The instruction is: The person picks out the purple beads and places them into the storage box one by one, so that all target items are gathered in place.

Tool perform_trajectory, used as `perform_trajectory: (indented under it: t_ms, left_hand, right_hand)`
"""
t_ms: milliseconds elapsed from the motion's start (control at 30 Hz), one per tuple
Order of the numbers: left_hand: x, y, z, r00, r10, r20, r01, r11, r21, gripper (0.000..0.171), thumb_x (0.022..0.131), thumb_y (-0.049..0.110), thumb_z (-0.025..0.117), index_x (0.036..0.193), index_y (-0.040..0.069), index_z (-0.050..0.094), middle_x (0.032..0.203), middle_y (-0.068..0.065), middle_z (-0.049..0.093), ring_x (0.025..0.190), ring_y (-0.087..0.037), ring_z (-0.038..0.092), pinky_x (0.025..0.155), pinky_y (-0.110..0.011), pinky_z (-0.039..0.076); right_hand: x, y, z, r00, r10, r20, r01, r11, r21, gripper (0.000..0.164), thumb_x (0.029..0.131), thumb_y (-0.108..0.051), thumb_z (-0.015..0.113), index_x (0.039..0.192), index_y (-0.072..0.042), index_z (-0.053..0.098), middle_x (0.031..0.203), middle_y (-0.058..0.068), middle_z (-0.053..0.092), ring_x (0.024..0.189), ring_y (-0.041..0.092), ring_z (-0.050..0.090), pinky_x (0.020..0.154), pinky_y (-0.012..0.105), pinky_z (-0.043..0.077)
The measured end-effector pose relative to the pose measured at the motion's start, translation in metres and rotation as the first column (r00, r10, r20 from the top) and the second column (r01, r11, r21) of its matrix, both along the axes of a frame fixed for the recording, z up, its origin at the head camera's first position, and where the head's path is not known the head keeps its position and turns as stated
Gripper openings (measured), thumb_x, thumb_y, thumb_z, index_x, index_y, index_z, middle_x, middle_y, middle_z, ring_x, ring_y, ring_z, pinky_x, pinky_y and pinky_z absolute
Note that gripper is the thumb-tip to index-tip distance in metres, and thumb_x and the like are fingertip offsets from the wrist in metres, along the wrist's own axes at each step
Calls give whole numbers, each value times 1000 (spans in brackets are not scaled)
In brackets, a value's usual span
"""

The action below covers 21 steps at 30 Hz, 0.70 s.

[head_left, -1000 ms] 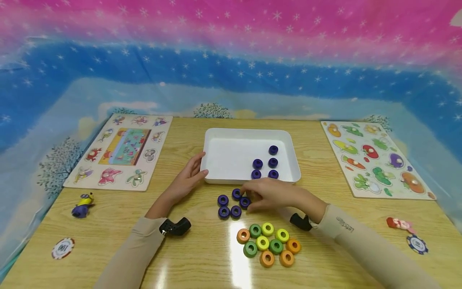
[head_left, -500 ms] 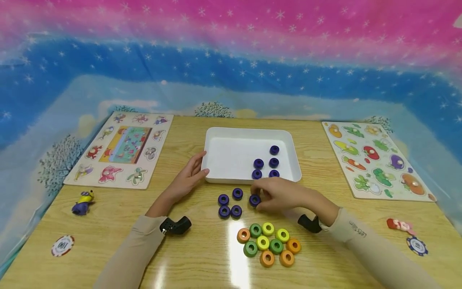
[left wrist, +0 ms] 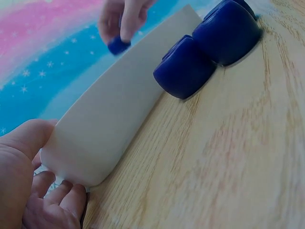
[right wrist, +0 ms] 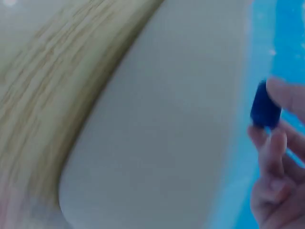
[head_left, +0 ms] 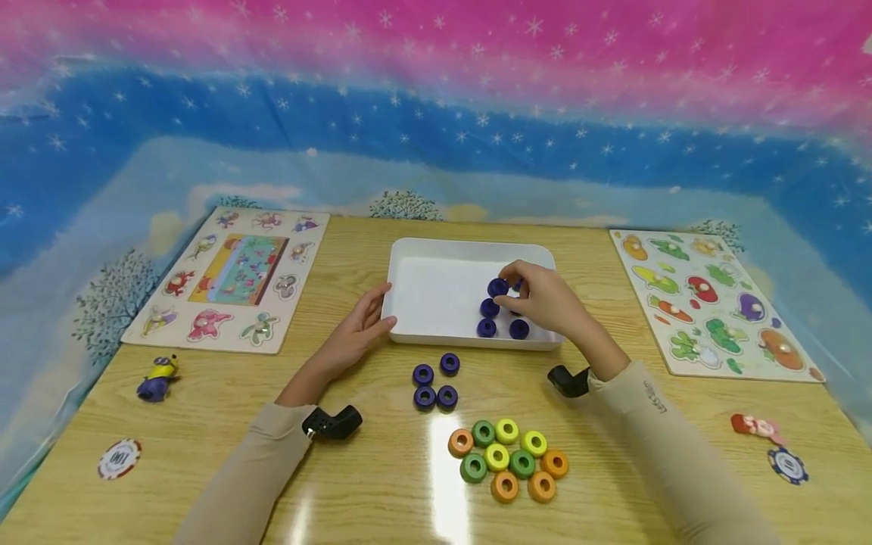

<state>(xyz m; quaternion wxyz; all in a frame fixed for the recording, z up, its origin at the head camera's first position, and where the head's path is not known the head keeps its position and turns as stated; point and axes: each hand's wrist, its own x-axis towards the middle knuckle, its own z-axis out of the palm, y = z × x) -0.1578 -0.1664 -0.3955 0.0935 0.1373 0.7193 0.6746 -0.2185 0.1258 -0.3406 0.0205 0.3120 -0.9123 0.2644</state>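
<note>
My right hand point(head_left: 545, 299) pinches a dark purple bead point(head_left: 498, 288) with a hole through it, between thumb and fingers, over the right part of the white tray point(head_left: 436, 288). The right wrist view shows this held bead point(right wrist: 266, 107) at the fingertips, beyond the tray wall point(right wrist: 157, 119). Several more purple beads point(head_left: 487, 328) sit in the tray, some partly hidden by the hand. My left hand point(head_left: 350, 333) holds the tray's near left corner; in the left wrist view its thumb point(left wrist: 33, 136) lies at the rim and the fingers curl below.
Several purple beads point(head_left: 424, 397) lie in front of the tray. Nearer are green, yellow and orange beads point(head_left: 497, 457). Puzzle boards stand left point(head_left: 293, 333) and right point(head_left: 708, 303). Small figures point(head_left: 157, 380) and poker chips point(head_left: 119, 459) lie at both sides.
My right hand took a purple bead from the group in front of the tray, drew it right, and lifted it over the tray. My left hand stays at the tray's corner.
</note>
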Motion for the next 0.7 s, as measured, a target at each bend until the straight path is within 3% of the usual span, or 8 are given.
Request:
perform_trajectory:
  t_ms: [133, 267, 467, 700]
  left_hand:
    - [3, 2, 6, 1000, 0, -10, 0, 1000, 6, 57, 88, 12, 44, 135, 7, 12, 138, -11, 7, 125, -21, 8, 99, -35, 14]
    - [3, 2, 6, 1000, -2, -6, 2, 1000, 3, 57, 88, 11, 44, 135, 6, 12, 138, -11, 8, 125, -21, 9, 99, -34, 15]
    - [3, 1, 6, 1000, 3, -1, -3, 1000, -22, 56, 88, 13, 45, 135, 7, 13, 139, -10, 8, 125, -21, 10, 98, -33, 16]
    - [3, -1, 7, 1000, 3, 2, -3, 999, -33, 56, 88, 14, 45, 135, 9, 14, 139, -8, 7, 125, -20, 9, 99, -32, 16]
  right_hand:
    - [-11, -9, -9, 986, -162, 36, 160, 986, 54, 34, 77, -25, 61, 104, -5, 53, 89, 7, 55, 67, 16, 49, 56, 30, 41]
    - [-17, -15, -17, 968, -243, 63, 234, 965, 119, 34, 78, -25, 61, 104, -5, 54, 90, 10, 56, 73, 20, 52, 60, 33, 43]
    - [-23, -20, -21, 956, -278, 90, 254, 943, 216, 32, 77, -24, 62, 103, -6, 56, 90, 10, 57, 75, 23, 53, 64, 36, 43]
    - [-25, -21, -20, 954, -274, 120, 240, 941, 239, 35, 78, -23, 61, 106, -4, 54, 91, 12, 57, 77, 24, 53, 66, 37, 43]
